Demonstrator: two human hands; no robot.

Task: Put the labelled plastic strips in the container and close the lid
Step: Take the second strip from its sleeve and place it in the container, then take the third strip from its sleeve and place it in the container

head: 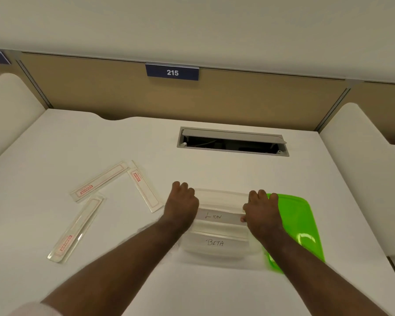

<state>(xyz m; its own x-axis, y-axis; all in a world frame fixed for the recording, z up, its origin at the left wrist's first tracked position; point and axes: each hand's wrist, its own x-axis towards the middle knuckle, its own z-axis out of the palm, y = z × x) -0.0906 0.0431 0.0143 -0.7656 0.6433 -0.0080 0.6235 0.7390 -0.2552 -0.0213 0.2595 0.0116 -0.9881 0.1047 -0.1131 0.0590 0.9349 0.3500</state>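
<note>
Clear container low centre of frame on white bench, left hand and right hand gripping the ends of a strip marked LION over it, BETA strip just below, three strips left of the hands, green lid right, under the right hand.

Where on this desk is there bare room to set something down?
Bare: between the container and the cable hatch, and the near edge left of the left hand. Crowded: three strips far left; green lid beside the right hand.
</note>
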